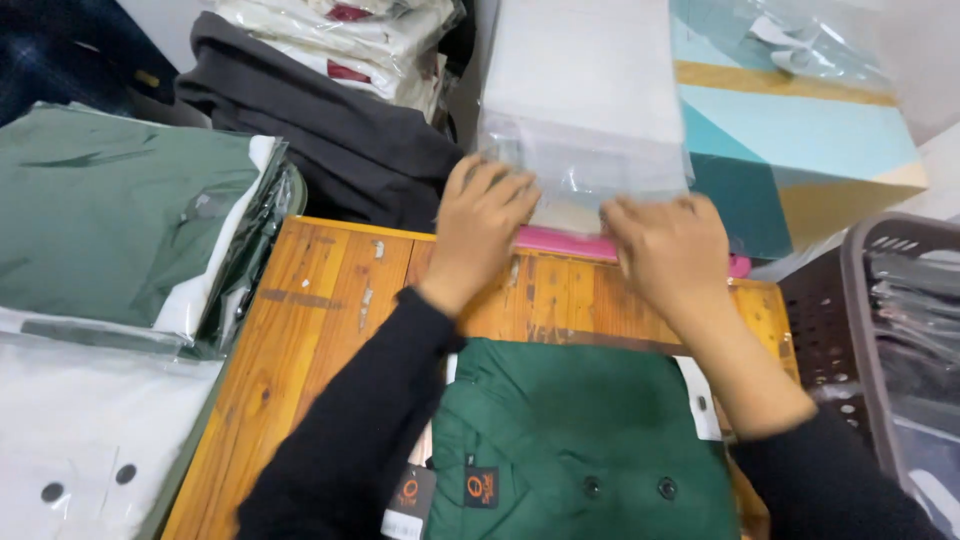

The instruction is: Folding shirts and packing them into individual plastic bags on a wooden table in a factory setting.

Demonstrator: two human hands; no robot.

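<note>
Both my hands reach forward over a small wooden table. My left hand and my right hand each grip the near edge of a clear plastic bag that lies at the table's far side, on a stack of such bags. A folded dark green shirt with black buttons and a hanging tag lies on the table under my forearms, close to me. A pink strip shows beneath the bag between my hands.
Bagged folded garments, green and white, are stacked at the left. A dark grey cloth and more bagged clothes lie behind. A teal, pale blue and tan box stands at the back right, a brown plastic basket at the right.
</note>
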